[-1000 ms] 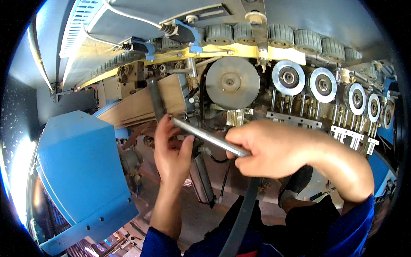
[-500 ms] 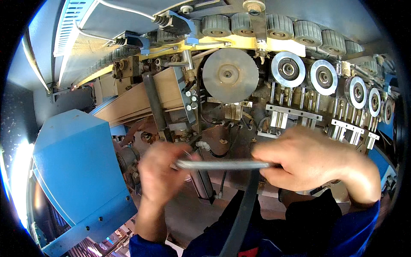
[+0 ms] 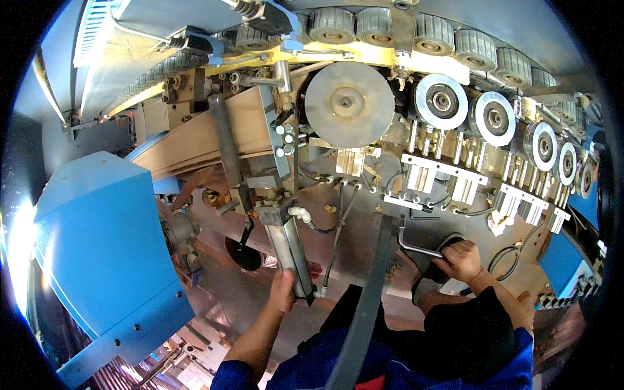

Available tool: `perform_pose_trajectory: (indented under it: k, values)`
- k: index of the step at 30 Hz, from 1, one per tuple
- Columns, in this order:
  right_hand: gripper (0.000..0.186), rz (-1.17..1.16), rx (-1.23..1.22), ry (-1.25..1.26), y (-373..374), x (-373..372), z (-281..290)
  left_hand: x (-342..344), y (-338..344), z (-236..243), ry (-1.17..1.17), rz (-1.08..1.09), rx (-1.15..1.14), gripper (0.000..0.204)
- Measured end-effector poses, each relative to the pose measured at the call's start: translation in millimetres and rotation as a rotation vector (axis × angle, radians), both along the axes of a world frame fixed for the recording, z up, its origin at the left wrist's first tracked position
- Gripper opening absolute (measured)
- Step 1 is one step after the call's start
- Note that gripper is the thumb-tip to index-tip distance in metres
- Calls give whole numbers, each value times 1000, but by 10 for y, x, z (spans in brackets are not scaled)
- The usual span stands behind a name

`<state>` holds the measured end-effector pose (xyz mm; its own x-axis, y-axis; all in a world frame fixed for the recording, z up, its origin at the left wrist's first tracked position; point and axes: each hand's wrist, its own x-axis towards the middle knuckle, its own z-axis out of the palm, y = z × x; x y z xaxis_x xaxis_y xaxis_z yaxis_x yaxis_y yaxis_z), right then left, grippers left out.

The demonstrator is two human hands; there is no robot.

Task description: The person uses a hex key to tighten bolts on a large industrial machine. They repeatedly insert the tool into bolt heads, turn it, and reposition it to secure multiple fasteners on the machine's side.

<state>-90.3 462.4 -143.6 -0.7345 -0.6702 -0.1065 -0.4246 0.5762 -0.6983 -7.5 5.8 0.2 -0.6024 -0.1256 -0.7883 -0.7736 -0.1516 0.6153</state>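
The person's right hand (image 3: 463,261) was closed around one end of a bent metal bar (image 3: 421,249), with the fingers folded over it. From this hand the bar went to the left, and then its other end turned upward, below the row of metal blocks (image 3: 442,170). The left hand (image 3: 283,294) was at the lower part of a long metal cylinder (image 3: 284,244). Its thumb lay along the near side and some fingertips appeared on the far side, so the hand was wrapped around the cylinder; how firmly it pressed, I cannot tell. The two hands were well apart.

The cylinder stood tilted, with its upper end more to the left. Just beside this end there was a white elbow fitting (image 3: 299,213), and a black rod (image 3: 224,140) leaned to the left above it. Behind the rod was a tan board (image 3: 188,133). Higher, a large grey disc (image 3: 349,107) was mounted, and to its right stood a row of smaller discs with shiny rims (image 3: 423,101). Ridged rollers (image 3: 333,26) ran along the top, above a yellow bar (image 3: 370,53). A blue housing (image 3: 97,240) occupied the left side, and a dark strap (image 3: 365,305) crossed the view between the two forearms.
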Motion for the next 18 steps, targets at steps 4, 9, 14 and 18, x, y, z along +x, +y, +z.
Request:
perform_pose_trajectory:
  k: [4,9,14,18]
  values:
    - [29,136,90,-61,51,-8,-136,0,-10,-10,-117,105,132,93]
    - [21,346,3,110,-364,-471,228,-100,91,106,-110,98,45,93]
    - [14,368,-309,336,-1203,-1306,982,-139,147,189,-125,115,-14,90]
    - [22,245,-407,725,-2039,-1955,1543,-74,126,178,-130,128,-28,88]
